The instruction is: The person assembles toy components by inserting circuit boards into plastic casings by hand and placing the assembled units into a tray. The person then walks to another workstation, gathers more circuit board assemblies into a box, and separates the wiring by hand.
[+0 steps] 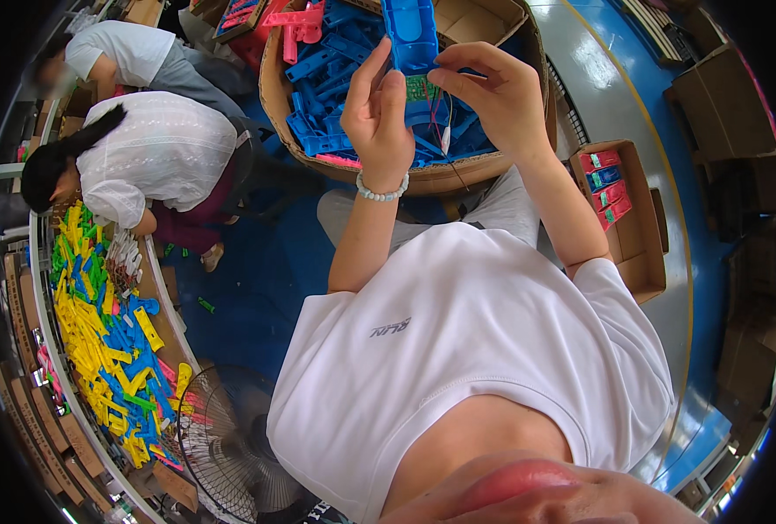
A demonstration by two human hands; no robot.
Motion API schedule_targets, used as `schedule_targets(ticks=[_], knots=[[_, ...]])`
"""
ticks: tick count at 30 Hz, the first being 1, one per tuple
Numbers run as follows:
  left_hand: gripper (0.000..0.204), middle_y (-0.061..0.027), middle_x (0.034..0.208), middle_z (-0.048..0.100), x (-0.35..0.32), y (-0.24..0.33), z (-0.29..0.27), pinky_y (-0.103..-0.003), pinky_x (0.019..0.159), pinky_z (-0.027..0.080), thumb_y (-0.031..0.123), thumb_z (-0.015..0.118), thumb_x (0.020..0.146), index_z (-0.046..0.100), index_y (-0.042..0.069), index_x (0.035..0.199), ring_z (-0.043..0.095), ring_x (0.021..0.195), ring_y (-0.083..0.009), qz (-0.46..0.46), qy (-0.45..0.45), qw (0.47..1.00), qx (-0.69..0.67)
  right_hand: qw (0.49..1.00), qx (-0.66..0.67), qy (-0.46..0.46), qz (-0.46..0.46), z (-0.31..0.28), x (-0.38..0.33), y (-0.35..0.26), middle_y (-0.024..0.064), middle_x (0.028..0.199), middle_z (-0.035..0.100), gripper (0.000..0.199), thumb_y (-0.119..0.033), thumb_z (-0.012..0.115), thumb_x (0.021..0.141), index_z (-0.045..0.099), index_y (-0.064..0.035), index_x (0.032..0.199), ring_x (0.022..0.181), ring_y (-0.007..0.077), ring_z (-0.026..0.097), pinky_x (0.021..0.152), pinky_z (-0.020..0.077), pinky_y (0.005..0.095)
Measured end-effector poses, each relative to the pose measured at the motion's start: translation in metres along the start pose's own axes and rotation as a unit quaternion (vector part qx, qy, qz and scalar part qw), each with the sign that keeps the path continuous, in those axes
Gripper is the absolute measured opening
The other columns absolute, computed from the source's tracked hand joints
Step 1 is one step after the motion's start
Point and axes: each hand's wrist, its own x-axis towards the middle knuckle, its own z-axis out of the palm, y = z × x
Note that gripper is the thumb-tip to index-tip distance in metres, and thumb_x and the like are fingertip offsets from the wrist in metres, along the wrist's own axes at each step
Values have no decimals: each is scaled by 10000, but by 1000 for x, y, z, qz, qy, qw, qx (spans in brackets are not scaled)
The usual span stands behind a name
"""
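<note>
Heaped in large box (475, 173): blue casings (340, 48), pink parts (301, 24) at left edge. Set in small box (638, 249): red, blue units (604, 178). Held between left hand (377, 118) and right hand (500, 98) over large box: blue case (411, 31), green board (420, 88).

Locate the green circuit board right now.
In the head view, the green circuit board is at top centre, between the left hand and the right hand, at the near end of the blue plastic housing.

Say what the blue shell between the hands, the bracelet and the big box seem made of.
Shell: likely plastic, fairly glossy, by its moulded hollows. Bracelet: smooth-looking pale beads, perhaps stone, glass or plastic. Box: apparently matte cardboard, by its brown walls.
</note>
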Motion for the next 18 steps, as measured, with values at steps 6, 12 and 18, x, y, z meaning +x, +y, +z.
schedule_targets(ticks=[6, 12, 18], knots=[[335, -150, 1170, 657, -3, 1, 1, -252, 873, 494, -9, 545, 938, 584, -49, 1268, 630, 1001, -138, -12, -9, 1000, 8, 1000, 19, 18, 7, -3, -3, 2, 82, 930, 709, 166, -36, 715, 840, 693, 15, 997, 876, 123, 672, 848, 549, 272], [340, -153, 1242, 638, -7, -1, 3, -237, 870, 502, 8, 559, 946, 576, -43, 1282, 640, 1038, -126, -13, -16, 1000, -22, 999, 40, 32, 15, -3, -7, 4, 74, 916, 705, 163, -32, 731, 826, 690, 16, 977, 871, 114, 666, 832, 554, 268], [341, -153, 1204, 655, -10, -8, 11, -234, 856, 507, -7, 553, 940, 576, -46, 1278, 653, 1001, -132, -2, 8, 1000, 0, 997, 66, 25, 12, -8, -6, 15, 70, 909, 696, 173, -45, 735, 836, 673, 23, 982, 868, 114, 661, 829, 553, 265]])
